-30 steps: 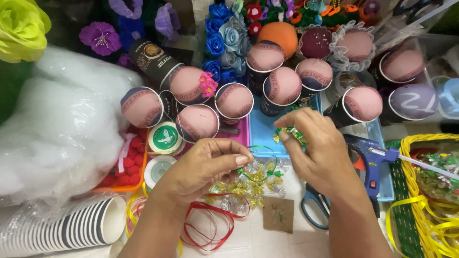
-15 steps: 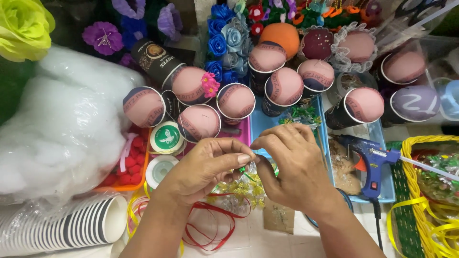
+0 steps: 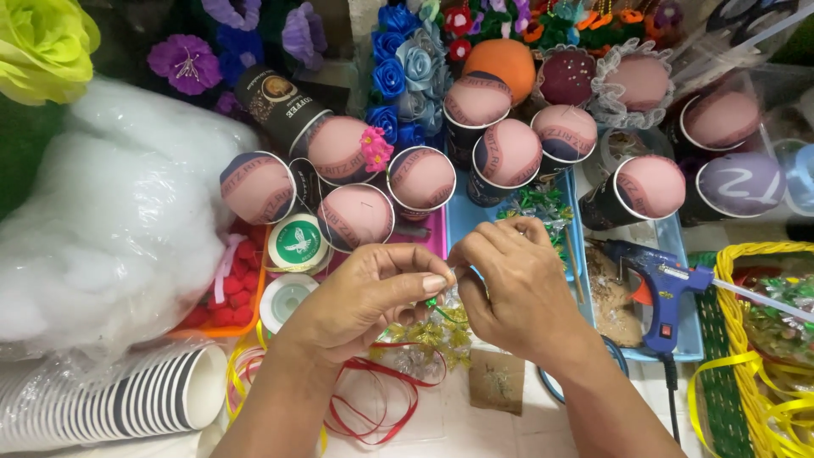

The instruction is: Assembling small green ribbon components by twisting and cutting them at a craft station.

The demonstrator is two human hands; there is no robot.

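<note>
**Both hands pinch a small piece above the tinsel pile**

Head view: the left hand and right hand meet at mid-frame, fingertips touching. The left thumb and forefinger are pressed together on a tiny glittery piece, too small to identify; the right fingers close on it from the other side. Just below them a heap of green and gold tinsel lies on the tabletop, with loops of red ribbon beside it. Foam-topped paper cups lie beyond the hands. A blue glue gun rests to the right, a stack of paper cups to the left.
</note>
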